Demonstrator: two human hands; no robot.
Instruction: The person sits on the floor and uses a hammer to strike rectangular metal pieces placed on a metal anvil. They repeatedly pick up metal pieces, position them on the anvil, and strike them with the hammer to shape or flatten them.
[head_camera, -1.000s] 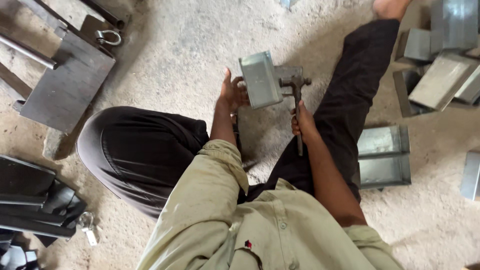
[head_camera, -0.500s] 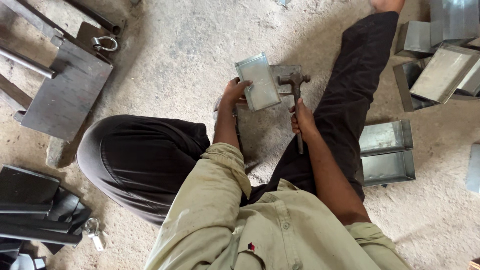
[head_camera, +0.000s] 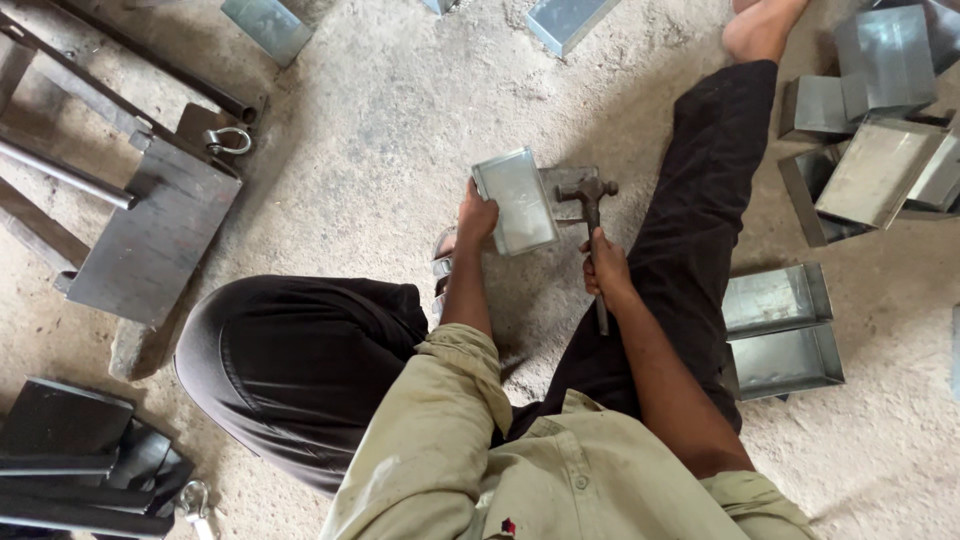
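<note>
The right hand (head_camera: 607, 272) is wrapped tight around a hammer (head_camera: 592, 215); its head sits just above the hand, on a flat metal plate (head_camera: 566, 190); beside it, the left hand (head_camera: 477, 218) grips a shiny metal box (head_camera: 515, 200); 2 more metal trays (head_camera: 780, 330) lie farther right.

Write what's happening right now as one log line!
left hand: holds metal box | right hand: grips hammer | hammer head beside box | seated on concrete floor

Dusty concrete floor (head_camera: 400, 130) bears folded metal trays (head_camera: 780, 330), a steel plate (head_camera: 150, 240) and a shackle (head_camera: 230, 140).
</note>
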